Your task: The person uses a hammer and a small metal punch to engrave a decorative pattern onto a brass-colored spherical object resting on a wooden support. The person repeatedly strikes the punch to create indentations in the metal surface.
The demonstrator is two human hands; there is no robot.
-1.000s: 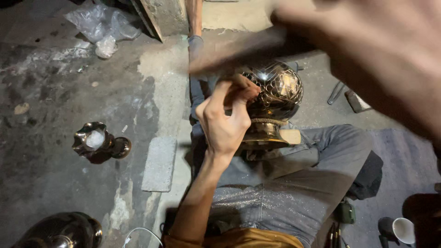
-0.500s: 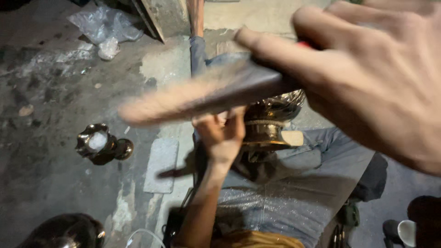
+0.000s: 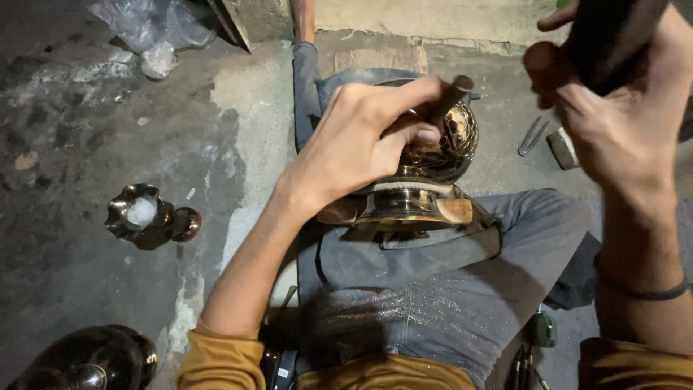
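A round brass vessel (image 3: 442, 148) with engraved patterns rests on my lap, braced against wooden blocks (image 3: 456, 211). My left hand (image 3: 361, 141) grips a short dark metal chisel (image 3: 449, 97) with its tip set against the vessel's top. My right hand (image 3: 621, 108) is raised at the upper right and holds a dark wooden mallet (image 3: 613, 36). The mallet's upper end runs out of the picture.
A small fluted brass vase (image 3: 148, 217) lies on the grey concrete floor to the left. Another dark brass piece (image 3: 94, 361) sits at the bottom left. Crumpled clear plastic (image 3: 148, 32) is at the top left. Metal tools (image 3: 534, 133) lie on the floor beside my right hand.
The mallet swept across the picture close to the camera and is now raised at the upper right. My left hand has stayed on the chisel at the vessel.
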